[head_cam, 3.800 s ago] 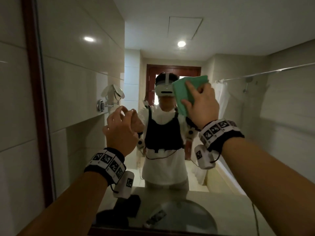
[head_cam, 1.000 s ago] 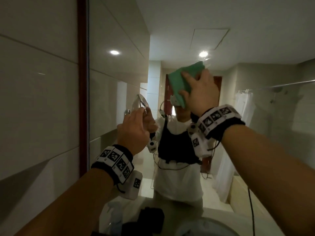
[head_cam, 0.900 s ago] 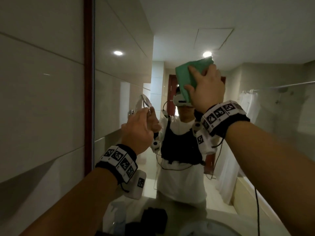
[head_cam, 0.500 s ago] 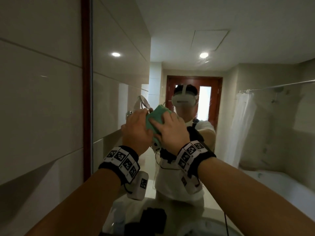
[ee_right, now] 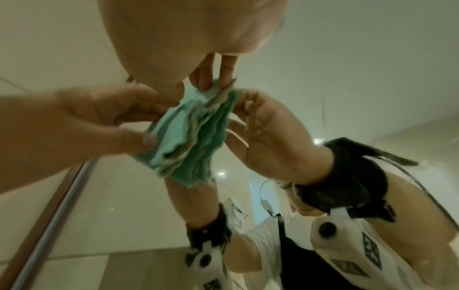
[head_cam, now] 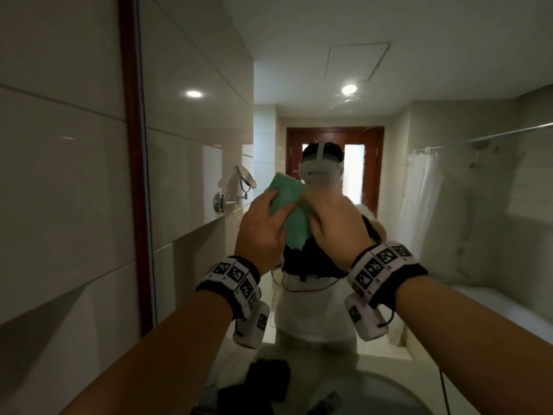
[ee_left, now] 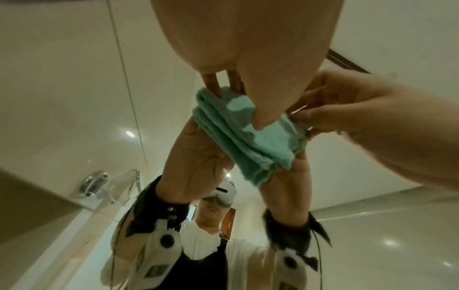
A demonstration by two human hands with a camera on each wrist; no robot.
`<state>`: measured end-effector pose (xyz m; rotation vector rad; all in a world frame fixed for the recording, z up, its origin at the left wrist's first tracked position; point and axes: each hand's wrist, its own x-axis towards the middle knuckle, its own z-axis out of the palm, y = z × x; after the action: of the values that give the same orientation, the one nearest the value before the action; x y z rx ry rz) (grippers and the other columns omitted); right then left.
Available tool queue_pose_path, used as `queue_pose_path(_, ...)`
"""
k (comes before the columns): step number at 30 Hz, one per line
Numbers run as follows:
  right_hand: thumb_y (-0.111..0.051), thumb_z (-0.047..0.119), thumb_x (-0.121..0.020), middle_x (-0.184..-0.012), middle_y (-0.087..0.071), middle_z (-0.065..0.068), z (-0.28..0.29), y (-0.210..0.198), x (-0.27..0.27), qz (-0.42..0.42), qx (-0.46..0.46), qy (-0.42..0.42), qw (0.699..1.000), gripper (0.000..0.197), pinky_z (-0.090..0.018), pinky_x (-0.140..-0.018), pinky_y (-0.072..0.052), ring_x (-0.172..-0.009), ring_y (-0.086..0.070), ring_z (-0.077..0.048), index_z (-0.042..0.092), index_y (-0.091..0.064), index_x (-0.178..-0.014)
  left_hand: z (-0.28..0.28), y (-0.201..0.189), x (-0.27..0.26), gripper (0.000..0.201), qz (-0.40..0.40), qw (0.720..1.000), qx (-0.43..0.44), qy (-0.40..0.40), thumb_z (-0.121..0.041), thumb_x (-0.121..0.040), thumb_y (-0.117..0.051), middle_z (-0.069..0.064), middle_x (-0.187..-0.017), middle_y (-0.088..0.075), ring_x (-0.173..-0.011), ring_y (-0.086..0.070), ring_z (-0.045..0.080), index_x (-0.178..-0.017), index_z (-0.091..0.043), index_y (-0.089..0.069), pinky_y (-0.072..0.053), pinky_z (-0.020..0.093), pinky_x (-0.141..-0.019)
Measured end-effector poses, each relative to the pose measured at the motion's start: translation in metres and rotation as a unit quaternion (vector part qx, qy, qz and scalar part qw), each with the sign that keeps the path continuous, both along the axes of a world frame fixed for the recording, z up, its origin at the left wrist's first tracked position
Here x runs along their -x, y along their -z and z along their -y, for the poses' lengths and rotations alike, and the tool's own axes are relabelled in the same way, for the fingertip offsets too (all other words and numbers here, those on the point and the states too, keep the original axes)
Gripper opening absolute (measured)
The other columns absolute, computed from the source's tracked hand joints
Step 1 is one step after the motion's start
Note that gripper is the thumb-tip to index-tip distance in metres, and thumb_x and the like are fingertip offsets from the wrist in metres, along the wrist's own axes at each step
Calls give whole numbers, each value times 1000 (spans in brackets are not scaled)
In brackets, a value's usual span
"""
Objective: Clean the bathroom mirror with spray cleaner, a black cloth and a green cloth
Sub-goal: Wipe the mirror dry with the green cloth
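Observation:
A folded green cloth [head_cam: 291, 211] is held up between both hands, close in front of the bathroom mirror [head_cam: 194, 139]. My left hand [head_cam: 269, 211] pinches its left side, thumb on top [ee_left: 261, 115]. On the cloth's right side my right hand [head_cam: 326, 214] pinches the layered edge [ee_right: 193, 133] between thumb and fingers [ee_right: 213, 78]. In both wrist views the cloth [ee_left: 268, 137] shows several folded layers. Low in the head view a black cloth [head_cam: 269, 378] lies on the counter. I cannot make out the spray cleaner.
The mirror's dark red wooden frame [head_cam: 131, 175] runs down the left, with tiled wall [head_cam: 59, 190] beyond it. The glass reflects a round shaving mirror [head_cam: 247, 178] on an arm, a white shower curtain [head_cam: 419, 199] and a person. A sink basin [head_cam: 374, 393] sits below.
My right hand has brought the green cloth down from high on the mirror to chest height. My left hand has left the glass and taken hold of the cloth too.

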<state>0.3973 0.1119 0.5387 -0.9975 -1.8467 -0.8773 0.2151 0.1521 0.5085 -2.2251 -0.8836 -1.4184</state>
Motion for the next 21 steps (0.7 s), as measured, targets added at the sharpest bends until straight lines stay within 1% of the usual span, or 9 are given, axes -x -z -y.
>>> queue_pose_path(2,-57,21,-90,-137,-50,-11,9,-7,-26,-25,-27,48,998,47,-47,-102,-41,-125,-46,-29,15,-53,-136,1,0,-10,54,-16,999,4,-49,-31,-89,-64,18,-152,-33,-139,-31,34,-141,-23,-53,-28,48,-115)
queue_pose_path(3,-60,24,-89,-144,-45,-11,14,-11,-42,-25,-35,95,995,53,-50,-105,-38,-131,-41,-31,19,-49,-140,3,-1,-15,58,-21,997,9,-70,-33,-86,-68,18,-153,-31,-140,-28,35,-141,-25,-53,-25,49,-115)
queue_pose_path(5,-62,37,-89,-154,-33,-9,22,-21,-72,-4,-36,192,981,61,-53,-110,-30,-140,-30,-35,27,-42,-145,6,-5,-26,64,-28,995,15,-90,-35,-81,-73,18,-154,-30,-140,-26,37,-141,-27,-53,-24,53,-115)
queue_pose_path(7,-63,50,-87,-160,-22,-9,25,-25,-95,2,-14,243,970,69,-56,-113,-23,-145,-21,-37,30,-36,-148,8,-11,-38,65,-42,994,8,-102,-36,-82,-72,14,-158,-29,-142,-23,37,-142,-28,-51,-23,55,-114)
queue_pose_path(9,-60,58,-86,-165,-8,-9,22,-23,-107,1,15,265,964,80,-59,-116,-18,-150,-11,-36,29,-27,-153,11,-17,-49,63,-59,991,-3,-124,-40,-87,-66,8,-162,-24,-145,-19,35,-146,-30,-45,-21,54,-114)
queue_pose_path(11,-57,61,-87,-166,4,-8,16,-17,-111,4,31,277,960,86,-59,-118,-11,-152,2,-32,30,-17,-157,13,-24,-57,62,-72,987,-5,-141,-43,-93,-58,3,-165,-15,-148,-12,34,-151,-33,-37,-17,51,-116)
queue_pose_path(15,-53,62,-88,-165,12,-6,11,-15,-113,-3,30,275,961,89,-58,-120,-5,-151,12,-28,32,-7,-158,13,-36,-59,65,-88,981,5,-172,-47,-99,-47,-1,-167,2,-151,1,31,-156,-38,-19,-5,50,-120)
queue_pose_path(17,-51,62,-89,-165,14,-5,11,-14,-114,-4,34,268,963,88,-57,-120,-3,-151,15,-27,34,-3,-158,6,-46,-48,67,-58,980,24,-187,-50,-99,-46,-2,-167,4,-152,1,32,-157,-39,-15,-8,52,-122)
queue_pose_path(21,-50,61,-90,-164,18,-3,10,-14,-113,-14,40,260,965,87,-57,-120,2,-150,18,-26,36,-1,-157,-15,-68,4,69,36,967,63,-243,-54,-98,-47,1,-167,-3,-148,-12,39,-157,-39,-15,-25,55,-118)
